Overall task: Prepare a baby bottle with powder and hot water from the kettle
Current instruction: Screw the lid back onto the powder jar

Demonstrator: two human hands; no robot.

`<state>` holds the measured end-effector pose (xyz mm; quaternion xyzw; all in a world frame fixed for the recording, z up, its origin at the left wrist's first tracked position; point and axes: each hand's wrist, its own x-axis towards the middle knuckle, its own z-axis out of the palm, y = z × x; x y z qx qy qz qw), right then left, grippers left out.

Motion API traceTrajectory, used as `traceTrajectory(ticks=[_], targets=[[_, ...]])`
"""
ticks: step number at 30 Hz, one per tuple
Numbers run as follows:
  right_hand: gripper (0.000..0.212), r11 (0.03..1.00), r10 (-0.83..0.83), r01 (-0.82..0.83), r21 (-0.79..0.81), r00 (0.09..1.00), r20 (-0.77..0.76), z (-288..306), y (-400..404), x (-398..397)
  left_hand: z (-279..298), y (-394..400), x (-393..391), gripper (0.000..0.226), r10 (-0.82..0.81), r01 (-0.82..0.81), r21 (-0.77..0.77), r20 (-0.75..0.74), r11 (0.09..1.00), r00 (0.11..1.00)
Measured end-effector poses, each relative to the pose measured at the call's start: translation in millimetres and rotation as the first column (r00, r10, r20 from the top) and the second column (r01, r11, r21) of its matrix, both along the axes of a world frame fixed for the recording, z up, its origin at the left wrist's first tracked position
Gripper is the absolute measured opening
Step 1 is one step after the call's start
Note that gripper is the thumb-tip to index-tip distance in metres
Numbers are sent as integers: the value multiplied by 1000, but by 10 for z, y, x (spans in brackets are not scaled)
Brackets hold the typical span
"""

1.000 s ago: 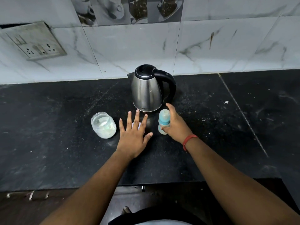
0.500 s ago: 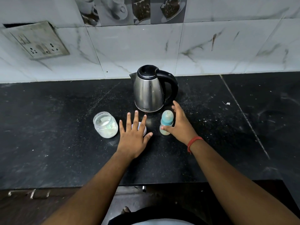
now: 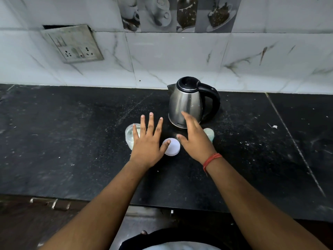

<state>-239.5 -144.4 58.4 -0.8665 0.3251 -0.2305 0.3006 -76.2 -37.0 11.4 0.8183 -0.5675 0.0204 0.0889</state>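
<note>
Black speckled counter [image 3: 72,141], marbled tile wall [image 3: 180,56], kettle [image 3: 187,105] upright, spout at 10 o'clock, handle at 3, baby bottle [image 3: 210,133] mostly hidden, axis unclear, left hand [image 3: 147,143] and right hand [image 3: 194,139] splayed, holding nothing

Kettle [image 3: 187,105] stands rearmost on the tabletop [image 3: 72,141]; before it, left to right: jar [image 3: 130,134], lid [image 3: 172,147], bottle [image 3: 210,134].

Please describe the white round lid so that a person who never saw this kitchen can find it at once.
Find the steel kettle on the black counter. Just in front of it, between the two hands, lies the lid. It is a flat white disc, unlike the glass jar at its left and the blue bottle at its right.
</note>
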Motion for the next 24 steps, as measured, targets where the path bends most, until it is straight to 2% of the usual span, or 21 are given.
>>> traceTrajectory(ticks=[5, 7, 9, 13, 17, 19, 24], targets=[[77, 993, 98, -81, 80, 965, -244, -228, 58, 333, 59, 245, 344, 90, 36, -37, -46, -28, 998, 999], [79, 989, 127, -93, 118, 934, -333, -324, 88, 474, 47, 351, 487, 97, 62, -68, -68, -93, 995, 994], [85, 986, 142, -90, 138, 891, -430, -411, 117, 592, 14, 446, 614, 109, 99, -122, -94, -219, 988, 971], [87, 986, 150, -77, 145, 786, -600, -529, 147, 739, -134, 557, 815, 128, 204, -281, -68, -533, 957, 822], [82, 992, 120, -66, 105, 723, -681, -609, 148, 821, -275, 600, 908, 124, 181, -272, -5, -736, 962, 652], [84, 996, 89, -72, 54, 689, -720, -625, 145, 839, -301, 600, 937, 121, 163, -268, 2, -800, 963, 578], [81, 999, 53, -43, 33, 659, -750, -623, 115, 828, -313, 531, 974, 117, 104, -239, -38, -829, 970, 550]])
